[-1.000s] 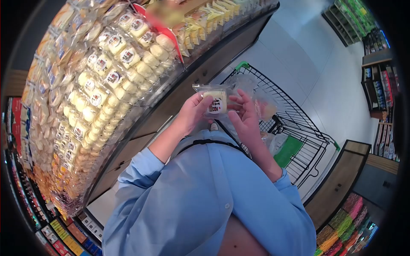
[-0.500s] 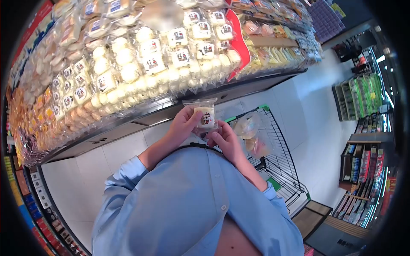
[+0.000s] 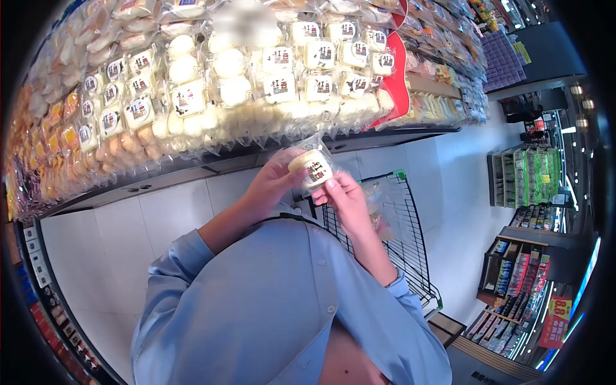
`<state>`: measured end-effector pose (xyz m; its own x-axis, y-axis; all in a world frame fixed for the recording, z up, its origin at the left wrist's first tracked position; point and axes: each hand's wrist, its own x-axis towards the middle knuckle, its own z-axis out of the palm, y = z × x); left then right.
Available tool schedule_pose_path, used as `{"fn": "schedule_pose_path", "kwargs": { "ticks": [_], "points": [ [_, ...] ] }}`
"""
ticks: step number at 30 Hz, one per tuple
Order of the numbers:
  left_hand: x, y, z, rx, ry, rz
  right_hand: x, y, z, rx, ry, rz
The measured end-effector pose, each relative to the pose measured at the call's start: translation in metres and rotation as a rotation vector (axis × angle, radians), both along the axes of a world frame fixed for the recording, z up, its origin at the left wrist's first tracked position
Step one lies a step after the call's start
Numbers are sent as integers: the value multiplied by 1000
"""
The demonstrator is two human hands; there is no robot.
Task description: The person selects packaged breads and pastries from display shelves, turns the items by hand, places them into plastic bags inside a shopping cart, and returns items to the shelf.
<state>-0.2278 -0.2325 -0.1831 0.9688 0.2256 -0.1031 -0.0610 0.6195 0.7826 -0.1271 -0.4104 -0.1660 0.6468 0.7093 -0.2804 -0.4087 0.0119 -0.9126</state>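
Between both hands is a small cream-coloured bun in a clear plastic wrapper (image 3: 316, 169), its printed label facing up at the camera. My left hand (image 3: 274, 179) grips the left side of the package, thumb over the front. On the lower right edge, my right hand (image 3: 343, 196) pinches the wrapper between thumb and fingers. The package is tilted and held just in front of my waist, near the front edge of a shelf of similar packaged buns (image 3: 279, 86).
A wire shopping cart (image 3: 410, 224) with bagged goods (image 3: 378, 205) stands to the right. Orange-toned packs (image 3: 61, 144) fill the display's left end, and a red divider (image 3: 399, 77) splits its right part. Green-sided racks (image 3: 526, 176) stand farther right on the pale tiled floor (image 3: 173, 212).
The wrapped bun has been raised slightly and tilted, with both hands still on it. The view has shifted, so the shelf and cart sit differently in the frame.
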Motion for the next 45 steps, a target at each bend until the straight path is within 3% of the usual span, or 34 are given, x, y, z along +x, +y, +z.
{"fn": "schedule_pose_path", "kwargs": {
  "ticks": [2,7,11,13,14,16,17,19,21,24,29,31,38,45],
  "points": [
    [-6,4,-5,27,-17,-44,11,2,3,16,-43,-31],
    [-16,15,-10,-244,124,-147,6,14,11,0,-76,-52],
    [-19,18,0,-107,128,-13,-7,23,13,-54,-85,-59],
    [-19,18,-7,244,-15,152,-13,26,15,-72,-108,-58],
    [-21,19,-9,238,-18,152,-16,27,16,-78,-111,-58],
    [-26,23,3,757,-72,202,-22,28,18,66,-52,104],
    [-27,24,7,751,-75,203,-25,28,18,60,-56,104],
    [-27,23,15,1108,-288,236,-29,29,19,141,-63,183],
    [-26,21,18,1072,-321,252,-34,29,27,129,-23,144],
    [-30,27,25,1268,-458,199,-40,41,38,201,28,70],
    [-32,27,39,1229,-462,112,-17,34,36,326,182,130],
    [-32,28,36,1252,-433,176,-13,30,35,487,480,160],
    [-28,25,40,1325,-432,313,6,34,22,657,667,331],
    [-8,18,44,1340,-406,319,28,27,23,657,614,365]
  ]
}}
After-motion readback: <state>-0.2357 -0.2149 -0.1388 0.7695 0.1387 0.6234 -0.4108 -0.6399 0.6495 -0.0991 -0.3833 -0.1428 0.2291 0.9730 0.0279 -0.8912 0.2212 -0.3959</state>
